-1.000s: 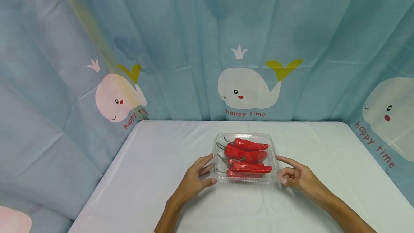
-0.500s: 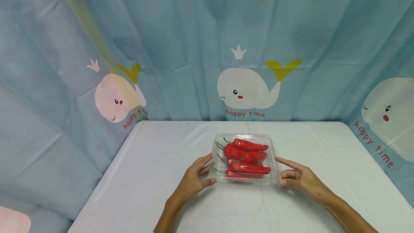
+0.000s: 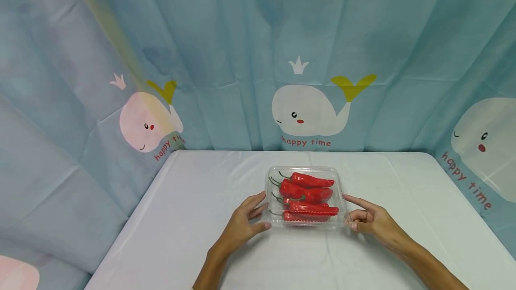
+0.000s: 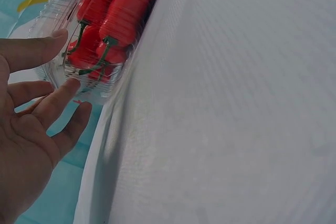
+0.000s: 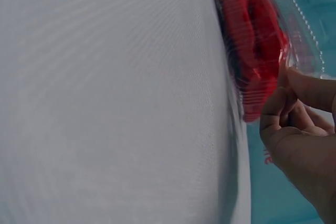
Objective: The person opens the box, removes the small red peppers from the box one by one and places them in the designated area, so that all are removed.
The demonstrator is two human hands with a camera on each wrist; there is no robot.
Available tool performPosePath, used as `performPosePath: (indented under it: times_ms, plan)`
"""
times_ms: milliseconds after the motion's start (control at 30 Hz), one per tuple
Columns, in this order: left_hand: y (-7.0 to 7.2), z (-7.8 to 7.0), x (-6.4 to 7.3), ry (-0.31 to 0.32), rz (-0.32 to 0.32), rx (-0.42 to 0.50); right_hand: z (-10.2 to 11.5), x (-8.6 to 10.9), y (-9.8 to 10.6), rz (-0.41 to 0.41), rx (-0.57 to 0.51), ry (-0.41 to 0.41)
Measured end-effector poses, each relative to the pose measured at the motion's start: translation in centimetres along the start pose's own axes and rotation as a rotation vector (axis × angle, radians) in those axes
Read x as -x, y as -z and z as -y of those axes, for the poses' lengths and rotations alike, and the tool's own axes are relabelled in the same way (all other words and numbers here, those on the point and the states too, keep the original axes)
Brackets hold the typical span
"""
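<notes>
A clear plastic clamshell box (image 3: pixel 275 224) sits closed on the white table, with several red chili peppers (image 3: pixel 308 192) inside, their green stems toward the left. My left hand (image 3: pixel 241 225) lies along the box's left side, thumb at the front corner, fingers loosely extended; the left wrist view shows this hand (image 4: pixel 34 124) with its fingertips at the box end. On the other side, my right hand (image 3: pixel 375 227) pinches the front right corner between thumb and curled fingers, index finger straight along the side. In the right wrist view, the right hand (image 5: pixel 299 124) partly covers that corner.
A white cloth (image 3: pixel 193 200) covers the table. Blue curtains (image 3: pixel 225 57) printed with white whales and "happy time" hang behind the back edge and along both sides.
</notes>
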State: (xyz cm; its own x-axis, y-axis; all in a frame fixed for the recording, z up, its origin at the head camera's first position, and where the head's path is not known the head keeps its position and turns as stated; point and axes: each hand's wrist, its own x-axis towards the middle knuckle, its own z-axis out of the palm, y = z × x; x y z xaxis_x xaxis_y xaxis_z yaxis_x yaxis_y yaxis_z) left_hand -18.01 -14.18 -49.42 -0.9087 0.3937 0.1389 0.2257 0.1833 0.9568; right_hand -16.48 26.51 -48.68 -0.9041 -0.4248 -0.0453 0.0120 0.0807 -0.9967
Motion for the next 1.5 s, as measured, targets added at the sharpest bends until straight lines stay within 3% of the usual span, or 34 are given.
performPosePath:
  times_ms: [267,467,767,1033,1267,1500]
  plan:
    - [-0.1,-0.1,0.0,-0.002,0.003,0.01,-0.1,-0.1,0.0,-0.017,0.005,-0.011]
    - [0.0,-0.2,0.1,0.012,-0.002,0.004,-0.2,0.0,0.2,0.021,0.024,0.034]
    - [0.2,0.1,0.1,0.019,-0.012,0.006,0.6,0.2,0.2,0.003,0.113,-0.041]
    - [0.2,0.0,0.1,0.029,-0.013,0.004,0.6,0.3,-0.3,-0.082,0.168,-0.087]
    - [0.2,-0.1,0.2,0.042,-0.015,-0.007,0.5,0.3,-0.5,-0.136,0.211,-0.038]
    - [0.1,-0.1,0.2,0.043,-0.019,-0.027,0.7,0.4,-0.8,-0.226,0.423,0.04]
